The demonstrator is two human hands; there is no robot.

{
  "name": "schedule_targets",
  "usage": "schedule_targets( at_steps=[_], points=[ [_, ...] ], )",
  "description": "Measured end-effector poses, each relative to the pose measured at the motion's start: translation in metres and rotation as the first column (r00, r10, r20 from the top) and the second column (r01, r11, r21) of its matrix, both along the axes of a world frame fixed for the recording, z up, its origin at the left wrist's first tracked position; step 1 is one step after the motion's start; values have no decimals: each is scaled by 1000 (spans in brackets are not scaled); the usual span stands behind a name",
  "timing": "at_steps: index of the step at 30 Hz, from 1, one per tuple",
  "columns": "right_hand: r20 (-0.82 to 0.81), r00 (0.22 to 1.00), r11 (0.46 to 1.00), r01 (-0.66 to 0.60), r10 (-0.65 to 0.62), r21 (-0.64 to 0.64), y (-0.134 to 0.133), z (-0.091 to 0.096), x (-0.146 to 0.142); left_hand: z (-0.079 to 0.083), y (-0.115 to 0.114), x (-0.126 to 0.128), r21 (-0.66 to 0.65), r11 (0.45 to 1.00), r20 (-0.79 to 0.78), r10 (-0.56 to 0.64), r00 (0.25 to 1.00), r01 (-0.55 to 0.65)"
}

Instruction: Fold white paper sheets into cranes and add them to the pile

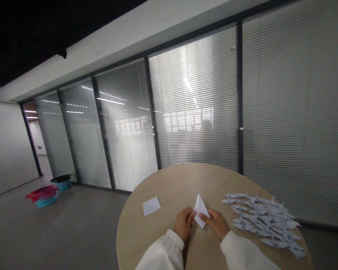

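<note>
A folded piece of white origami paper, kite-shaped with its point away from me, is held between my two hands just over the table. My left hand grips its left edge, fingers curled in. On the other side my right hand pinches it, thumb lying on top of the paper and fingers behind. Left of my hands a white paper square with a diagonal crease lies on the tabletop. Many white folded paper cranes stand in close rows to the right of my right hand.
The round wooden table carries all the paper. Beyond it runs a glass partition with blinds. On the floor at the left stand a red-rimmed blue tub and a black-topped blue tub, near a white door.
</note>
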State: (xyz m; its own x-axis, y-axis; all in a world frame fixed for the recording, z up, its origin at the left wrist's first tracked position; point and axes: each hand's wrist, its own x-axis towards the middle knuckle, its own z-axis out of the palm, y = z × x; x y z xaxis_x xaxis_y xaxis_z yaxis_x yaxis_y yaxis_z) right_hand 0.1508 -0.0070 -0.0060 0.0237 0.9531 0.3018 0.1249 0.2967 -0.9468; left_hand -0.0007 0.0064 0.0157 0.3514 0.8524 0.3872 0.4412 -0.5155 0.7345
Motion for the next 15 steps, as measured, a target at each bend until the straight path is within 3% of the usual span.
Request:
schedule_targets(
  at_steps=[5, 15],
  points=[
    [-90, 991, 995, -103, 101, -11, -2, 3, -2, 1, 2, -1, 135, 989, -67, 63, 996, -54],
    [-138, 984, 992, -122, 117, -29, -5, 6, -2, -2, 6, -3, 102, 992, -54, 82, 995, -76]
  ],
)
